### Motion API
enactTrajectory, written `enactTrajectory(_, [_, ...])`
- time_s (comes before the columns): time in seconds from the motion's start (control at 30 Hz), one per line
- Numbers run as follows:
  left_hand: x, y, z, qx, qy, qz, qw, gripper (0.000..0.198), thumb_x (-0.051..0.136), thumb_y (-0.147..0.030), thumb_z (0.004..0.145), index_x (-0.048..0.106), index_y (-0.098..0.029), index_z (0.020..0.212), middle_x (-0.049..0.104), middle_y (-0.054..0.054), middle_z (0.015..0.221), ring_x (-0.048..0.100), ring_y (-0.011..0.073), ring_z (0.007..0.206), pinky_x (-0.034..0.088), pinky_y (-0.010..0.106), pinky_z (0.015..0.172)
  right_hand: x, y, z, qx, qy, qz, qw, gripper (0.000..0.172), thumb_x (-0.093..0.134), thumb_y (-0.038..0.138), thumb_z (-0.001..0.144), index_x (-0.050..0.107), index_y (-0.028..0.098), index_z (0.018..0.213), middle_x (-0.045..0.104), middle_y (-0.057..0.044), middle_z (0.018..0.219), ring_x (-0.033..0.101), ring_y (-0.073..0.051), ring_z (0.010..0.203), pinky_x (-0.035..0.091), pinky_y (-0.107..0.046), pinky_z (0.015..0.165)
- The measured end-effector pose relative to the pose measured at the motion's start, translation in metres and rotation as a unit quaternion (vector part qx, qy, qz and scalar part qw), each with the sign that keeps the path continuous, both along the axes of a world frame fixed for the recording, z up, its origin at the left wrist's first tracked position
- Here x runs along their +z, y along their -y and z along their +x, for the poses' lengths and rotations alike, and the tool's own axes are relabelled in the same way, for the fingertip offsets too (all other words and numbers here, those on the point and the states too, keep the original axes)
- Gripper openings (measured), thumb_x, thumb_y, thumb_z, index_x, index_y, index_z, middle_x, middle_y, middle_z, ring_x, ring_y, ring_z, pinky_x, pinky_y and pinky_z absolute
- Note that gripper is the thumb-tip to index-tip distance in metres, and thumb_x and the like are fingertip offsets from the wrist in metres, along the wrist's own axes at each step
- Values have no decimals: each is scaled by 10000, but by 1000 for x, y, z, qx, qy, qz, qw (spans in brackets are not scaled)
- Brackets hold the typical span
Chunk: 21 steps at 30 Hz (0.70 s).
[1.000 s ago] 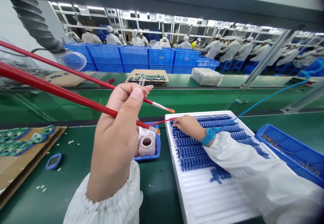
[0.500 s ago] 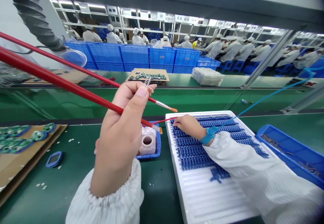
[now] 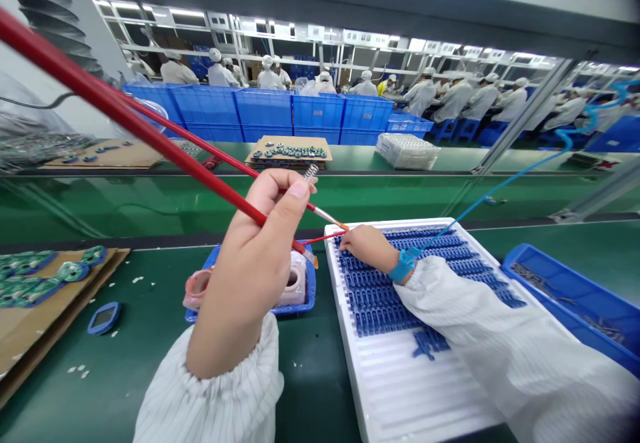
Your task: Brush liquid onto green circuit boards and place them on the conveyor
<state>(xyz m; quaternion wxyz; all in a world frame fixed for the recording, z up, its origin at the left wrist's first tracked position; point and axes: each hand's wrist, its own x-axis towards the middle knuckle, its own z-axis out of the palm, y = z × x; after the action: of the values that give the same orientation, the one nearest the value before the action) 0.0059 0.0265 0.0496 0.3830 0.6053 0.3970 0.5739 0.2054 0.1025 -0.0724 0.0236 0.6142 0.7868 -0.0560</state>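
My left hand is raised in front of me, closed around two long red-handled brushes and pinching a small metal spring between thumb and forefinger. The brush tips point right, toward the top left corner of a white foam tray that holds rows of small blue plastic parts. My right hand lies on those rows near the tray's far left corner, fingers curled on a part. A blue wrist strap with a coiled cord circles that wrist.
A small blue tray with pinkish-white pots sits behind my left hand. Cardboard with green round boards lies at left, a blue part beside it. A blue bin stands at right. Across the belt, blue crates and several workers in white.
My left hand moved slightly right and lower, tilting the brush handles steeper; a pink pot at the tray's left end came into view. My right hand stayed on the blue parts.
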Motion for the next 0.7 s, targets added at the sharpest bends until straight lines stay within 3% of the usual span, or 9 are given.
enactTrajectory(0.17, [-3, -10, -1, -41, -109, -31, 993, 238, 481, -435, 887, 538, -229, 783, 621, 4, 876, 577, 208, 933, 463, 283, 709, 16, 8, 6, -10, -67, 14, 998, 159, 667, 199, 993, 628, 74, 904, 553, -45, 864, 560, -178, 884, 474, -347, 897])
enactTrajectory(0.27, [-8, -17, 1, -82, -182, -40, 979, 252, 440, -439, 905, 544, -230, 809, 597, 3, 863, 560, 191, 851, 445, 300, 724, 44, 22, 11, -13, -157, 56, 986, 90, 733, 122, 922, 662, 97, 872, 529, 3, 716, 541, -136, 724, 461, -229, 735])
enactTrajectory(0.33, [-11, -20, 3, -99, -219, -37, 970, 260, 431, -428, 910, 540, -229, 785, 572, 1, 839, 548, 183, 803, 444, 316, 745, 67, 36, 13, -17, -233, 97, 967, 67, 725, 146, 925, 674, 110, 949, 443, 38, 592, 464, -107, 579, 361, -175, 551])
enactTrajectory(0.43, [-14, -22, 6, -118, -223, -27, 967, 268, 452, -429, 898, 526, -230, 735, 544, 2, 793, 548, 187, 774, 453, 320, 727, 91, 59, 9, 12, -349, 129, 928, 204, 638, 269, 962, 635, 105, 1082, 323, 62, 531, 335, -91, 479, 252, -170, 453])
enactTrajectory(0.57, [-13, -19, 8, -143, -234, -27, 961, 250, 462, -409, 893, 511, -226, 731, 494, -4, 725, 539, 184, 743, 432, 287, 631, 98, 77, 0, 93, -510, 139, 844, 279, 610, 358, 915, 680, 96, 980, 304, 47, 520, 278, -80, 458, 192, -167, 429])
enactTrajectory(0.7, [-10, -16, 8, -165, -286, -44, 943, 263, 416, -400, 914, 463, -213, 734, 472, -18, 742, 496, 147, 702, 376, 250, 581, 92, 79, -5, 107, -538, 165, 819, 212, 621, 286, 908, 686, 88, 952, 335, 46, 533, 299, -68, 470, 225, -152, 440])
